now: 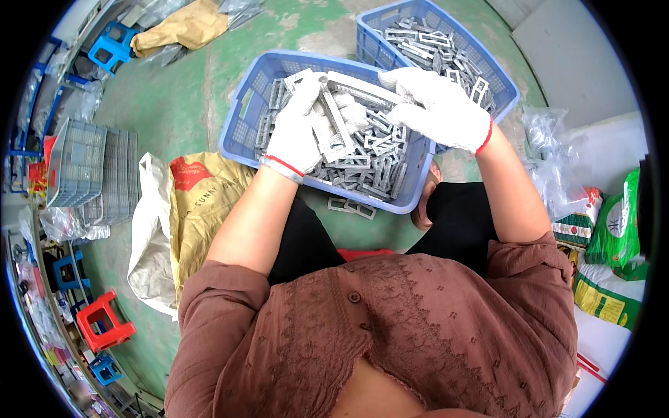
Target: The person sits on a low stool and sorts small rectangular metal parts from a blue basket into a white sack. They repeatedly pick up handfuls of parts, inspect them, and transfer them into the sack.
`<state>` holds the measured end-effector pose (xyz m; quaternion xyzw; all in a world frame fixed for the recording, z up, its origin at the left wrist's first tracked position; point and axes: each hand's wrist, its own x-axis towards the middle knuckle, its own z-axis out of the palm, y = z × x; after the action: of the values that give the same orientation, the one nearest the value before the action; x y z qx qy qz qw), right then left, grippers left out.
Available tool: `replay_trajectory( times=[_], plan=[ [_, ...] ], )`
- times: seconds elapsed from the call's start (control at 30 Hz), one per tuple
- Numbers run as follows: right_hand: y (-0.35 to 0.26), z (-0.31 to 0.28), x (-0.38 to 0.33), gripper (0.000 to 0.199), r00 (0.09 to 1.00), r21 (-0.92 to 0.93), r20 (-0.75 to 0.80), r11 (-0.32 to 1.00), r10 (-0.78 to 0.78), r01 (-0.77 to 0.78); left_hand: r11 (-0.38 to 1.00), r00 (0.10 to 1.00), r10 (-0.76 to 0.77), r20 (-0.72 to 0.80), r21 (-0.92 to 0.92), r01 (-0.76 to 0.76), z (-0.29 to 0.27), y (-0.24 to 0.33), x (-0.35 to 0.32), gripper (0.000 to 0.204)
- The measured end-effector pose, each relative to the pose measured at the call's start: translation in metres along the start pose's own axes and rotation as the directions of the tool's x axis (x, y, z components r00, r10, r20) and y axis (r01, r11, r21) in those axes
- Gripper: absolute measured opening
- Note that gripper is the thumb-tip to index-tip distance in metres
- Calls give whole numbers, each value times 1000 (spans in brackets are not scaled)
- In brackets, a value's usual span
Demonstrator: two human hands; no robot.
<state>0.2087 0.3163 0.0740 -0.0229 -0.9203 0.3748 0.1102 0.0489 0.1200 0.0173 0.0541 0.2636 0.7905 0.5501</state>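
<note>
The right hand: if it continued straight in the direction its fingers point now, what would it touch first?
Probably the grey metal frame it already grips with the left hand; the right hand points left, though depth is unclear.

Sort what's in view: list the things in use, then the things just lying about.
In use: left hand, right hand, grey metal frames held between them, near blue basket, far blue basket.
Lying about: red stool, grey crates, tan sack, green bags.
</note>
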Motion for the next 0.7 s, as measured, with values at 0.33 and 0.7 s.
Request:
replay_trajectory(
  times=[0.33,0.7],
  plan=[
    [-12,-1,0,66,988,-196,-103,976,-116,94,992,994,108,-22,68,-106,10,-6,1,39],
    [14,12,10,94,974,80,-227,997,6,13,983,973,164,162,61,-176,7,0,5,29]
  ],
)
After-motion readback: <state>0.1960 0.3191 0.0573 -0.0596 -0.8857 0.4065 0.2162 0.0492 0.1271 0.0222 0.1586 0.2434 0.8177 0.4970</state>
